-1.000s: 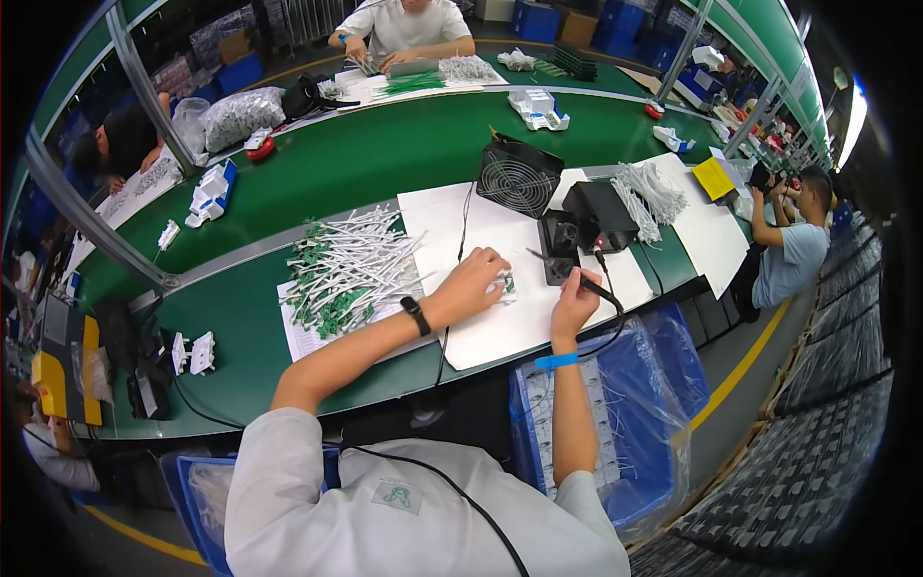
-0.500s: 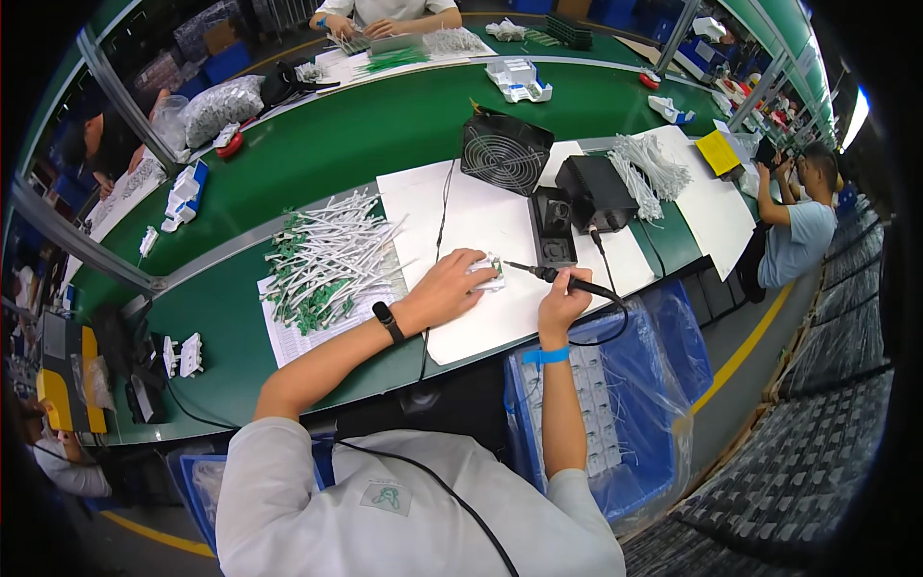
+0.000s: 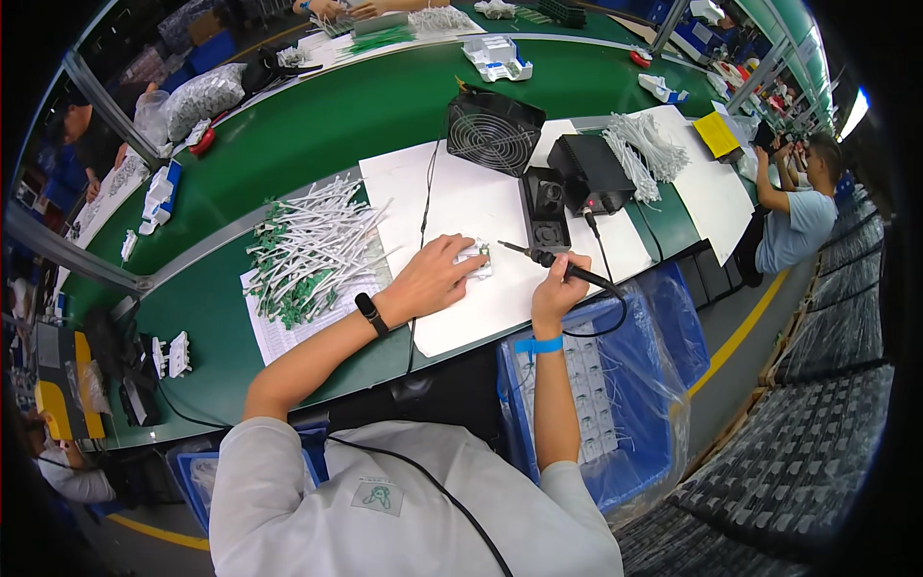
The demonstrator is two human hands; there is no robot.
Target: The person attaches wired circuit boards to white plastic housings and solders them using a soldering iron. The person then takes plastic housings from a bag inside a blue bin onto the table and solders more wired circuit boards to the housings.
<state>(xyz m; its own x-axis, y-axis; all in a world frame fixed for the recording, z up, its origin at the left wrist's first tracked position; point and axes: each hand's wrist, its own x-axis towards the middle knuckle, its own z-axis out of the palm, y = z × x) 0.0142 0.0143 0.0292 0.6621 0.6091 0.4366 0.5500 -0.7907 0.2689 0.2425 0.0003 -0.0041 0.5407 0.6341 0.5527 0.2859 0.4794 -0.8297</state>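
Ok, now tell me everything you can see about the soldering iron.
The soldering iron is slim and black, its handle plastic-looking, narrowing to a thin, dark tip. The right hand grips it at a slant above the white sheet, tip pointing left toward a small white-and-green part, with a gap showing between them. A black cord curves from its back end. Whether it is hot can't be seen.

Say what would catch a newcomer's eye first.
The heap of white wires with green ends, left of the left hand, would likely draw eyes first. Then comes the black fan at the far edge of the white sheet, and the soldering iron in the right hand, pointing leftward.
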